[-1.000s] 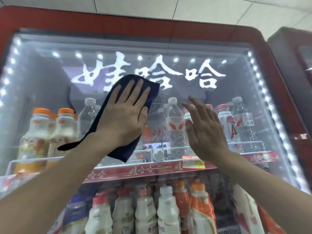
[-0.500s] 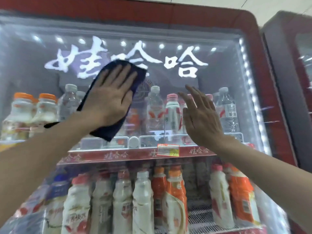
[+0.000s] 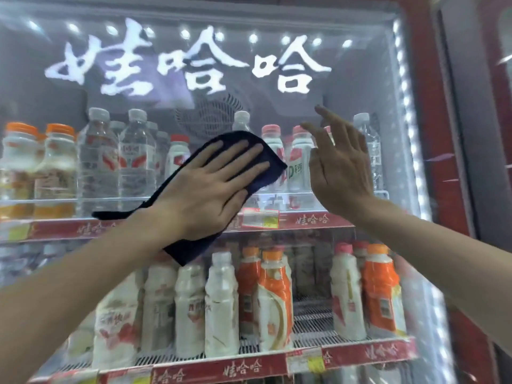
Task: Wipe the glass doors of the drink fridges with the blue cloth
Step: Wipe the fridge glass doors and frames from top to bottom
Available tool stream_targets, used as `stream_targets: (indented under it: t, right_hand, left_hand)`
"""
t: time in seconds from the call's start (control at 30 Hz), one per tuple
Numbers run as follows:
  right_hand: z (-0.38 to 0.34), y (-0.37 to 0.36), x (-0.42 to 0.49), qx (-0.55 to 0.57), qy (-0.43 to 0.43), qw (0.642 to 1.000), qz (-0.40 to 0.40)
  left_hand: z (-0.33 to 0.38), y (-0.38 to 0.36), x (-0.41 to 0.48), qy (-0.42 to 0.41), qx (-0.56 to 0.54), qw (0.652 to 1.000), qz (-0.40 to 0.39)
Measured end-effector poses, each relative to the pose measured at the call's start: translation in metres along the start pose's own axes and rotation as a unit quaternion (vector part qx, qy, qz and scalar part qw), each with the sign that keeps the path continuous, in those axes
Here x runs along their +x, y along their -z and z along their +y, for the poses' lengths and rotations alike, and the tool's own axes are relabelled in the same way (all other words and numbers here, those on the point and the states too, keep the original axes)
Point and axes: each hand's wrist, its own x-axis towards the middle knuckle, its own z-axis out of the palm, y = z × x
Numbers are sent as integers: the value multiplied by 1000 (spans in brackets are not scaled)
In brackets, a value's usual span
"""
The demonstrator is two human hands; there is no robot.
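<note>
The left hand (image 3: 210, 187) is pressing flat, fingers spread wide, on the blue cloth (image 3: 266, 162), pinning it against the glass door (image 3: 360, 87) at the level of the upper shelf (image 3: 318, 217); nothing is gripped, the palm alone is holding the cloth up. A tail of the cloth is hanging loose past the wrist on the left. The right hand (image 3: 340, 167) is raised just beside it, open and empty; whether it is touching the glass I cannot tell. Behind the pane, water bottles (image 3: 113, 156) and orange-labelled drinks (image 3: 274, 297) are standing in rows. Since only pressure is keeping the cloth in place, easing off mid-stroke could let it slide down and drop, and the bare hand could be smearing prints on glass.
</note>
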Motion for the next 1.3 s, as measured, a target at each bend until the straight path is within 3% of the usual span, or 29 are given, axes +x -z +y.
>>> stream_targets:
  t: [0.13,0.27,0.4,0.5,0.6,0.7,0.8,1.03,1.13,1.23,1.3]
  right_hand:
    - [19,-5,-11,-12,-5,999,-39]
    - [22,-10,-13,-2,4,1000,-18]
    - [24,-10,-14,7,3,1000,-16]
    - [25,0,-12,118,-17,993,-20]
    - [48,17,-14,97,-30,995,-8]
    - [79,27,-25,10,-13,999,-40]
    - [93,21,-37,3,10,998,-60]
    - [100,14,-38,12,19,999,-40]
    - [99,15,-39,36,15,999,-38]
    - [101,26,-39,106,16,994,-14]
    - [109,34,-40,100,4,995,11]
  left_hand:
    - [-42,7,62,154,-18,988,13]
    - [-24,1,77,215,-27,976,36]
    - [38,-11,54,167,-14,984,56]
    - [95,-18,22,66,-16,997,33]
    - [83,-13,20,-17,-20,1000,-4]
    - [36,-2,68,77,-17,997,17]
    - [14,2,110,192,-21,981,23]
    - [65,-10,101,241,-24,969,54]
    - [115,-20,75,194,-9,979,55]
    - [155,-25,42,57,-18,998,6]
    - [142,-21,41,-24,-23,999,-15]
